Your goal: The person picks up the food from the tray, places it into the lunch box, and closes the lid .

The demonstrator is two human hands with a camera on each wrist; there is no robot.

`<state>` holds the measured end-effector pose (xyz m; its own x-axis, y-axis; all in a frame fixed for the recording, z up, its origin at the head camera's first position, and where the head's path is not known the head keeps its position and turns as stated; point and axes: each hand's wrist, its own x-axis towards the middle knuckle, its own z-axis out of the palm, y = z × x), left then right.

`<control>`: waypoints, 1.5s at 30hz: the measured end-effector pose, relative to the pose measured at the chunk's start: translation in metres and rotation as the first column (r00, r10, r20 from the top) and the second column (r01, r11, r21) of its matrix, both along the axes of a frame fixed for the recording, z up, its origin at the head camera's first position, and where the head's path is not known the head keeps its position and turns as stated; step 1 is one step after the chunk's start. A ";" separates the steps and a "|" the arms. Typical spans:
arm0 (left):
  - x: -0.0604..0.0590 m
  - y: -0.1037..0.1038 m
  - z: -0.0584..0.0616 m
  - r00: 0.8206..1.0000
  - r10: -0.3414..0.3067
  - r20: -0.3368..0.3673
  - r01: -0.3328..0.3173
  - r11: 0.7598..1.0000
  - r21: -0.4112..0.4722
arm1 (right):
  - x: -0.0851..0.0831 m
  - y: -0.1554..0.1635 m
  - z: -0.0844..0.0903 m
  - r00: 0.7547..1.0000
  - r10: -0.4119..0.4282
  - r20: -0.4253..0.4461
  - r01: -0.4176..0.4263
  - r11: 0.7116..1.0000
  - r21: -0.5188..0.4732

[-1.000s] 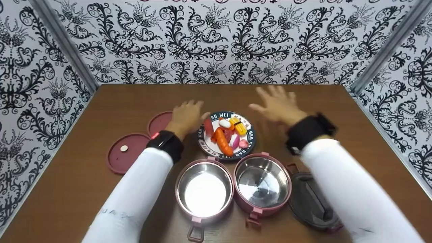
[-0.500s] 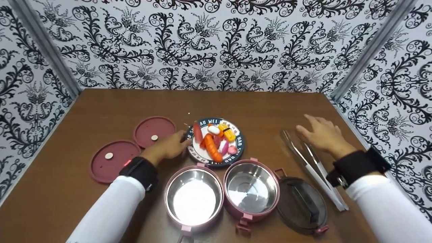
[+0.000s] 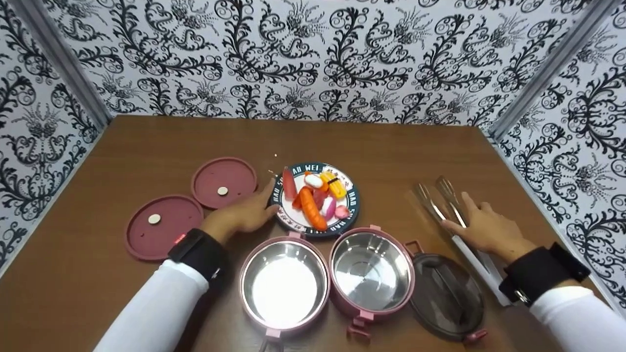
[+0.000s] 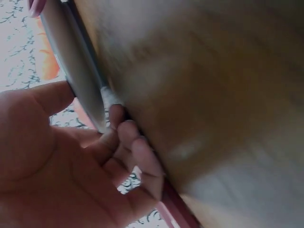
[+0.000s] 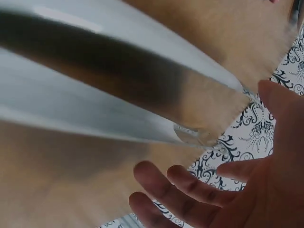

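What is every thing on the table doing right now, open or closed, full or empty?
left pot: open, empty
right pot: open, empty
two red lids: off, lying flat
dark lid: off, beside the right pot
plate: full of toy food
tongs: lying on the table
left hand: touching the plate's rim
right hand: open over the tongs

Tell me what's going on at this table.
A person sits at a brown table. Their left hand touches the rim of a plate of toy sushi, fingers against its edge. Their right hand lies spread over metal tongs, not clearly gripping them. Two open steel containers stand nearest the person, a dark lid beside them, two red lids to the left.
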<state>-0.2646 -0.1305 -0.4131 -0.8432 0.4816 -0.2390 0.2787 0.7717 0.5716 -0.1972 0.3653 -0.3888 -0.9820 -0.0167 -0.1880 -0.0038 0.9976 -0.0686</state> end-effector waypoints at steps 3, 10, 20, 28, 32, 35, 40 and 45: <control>0.002 0.002 0.003 1.000 0.010 0.014 -0.009 0.999 -0.046 | 0.003 0.002 -0.002 1.000 0.011 0.011 -0.011 1.000 0.003; -0.001 0.006 -0.001 0.999 -0.012 0.040 0.014 0.998 -0.060 | 0.005 0.007 -0.011 0.999 0.009 0.042 -0.008 1.000 -0.021; -0.001 -0.007 -0.002 1.000 0.003 0.001 -0.003 1.000 -0.029 | -0.002 -0.003 -0.016 0.999 0.039 0.011 -0.038 0.998 -0.059; -0.001 -0.004 -0.005 0.999 0.005 -0.042 -0.008 0.999 -0.053 | -0.001 -0.002 -0.019 0.995 0.097 -0.033 -0.099 0.992 -0.075; 0.000 -0.004 -0.007 0.999 0.014 -0.038 -0.016 0.998 -0.059 | -0.002 -0.004 -0.019 0.992 0.117 -0.039 -0.121 0.988 -0.095; 0.002 -0.003 -0.007 0.999 0.021 -0.025 -0.022 0.998 -0.058 | -0.005 -0.006 -0.017 0.991 0.123 -0.047 -0.128 0.984 -0.120; 0.001 -0.003 -0.007 0.999 0.035 -0.028 -0.036 0.998 -0.047 | -0.009 -0.017 -0.006 0.974 0.163 -0.157 -0.188 0.969 -0.160; 0.000 -0.005 -0.006 0.999 0.037 -0.034 -0.038 0.998 -0.045 | -0.009 -0.047 0.008 0.938 0.216 -0.273 -0.270 0.945 -0.182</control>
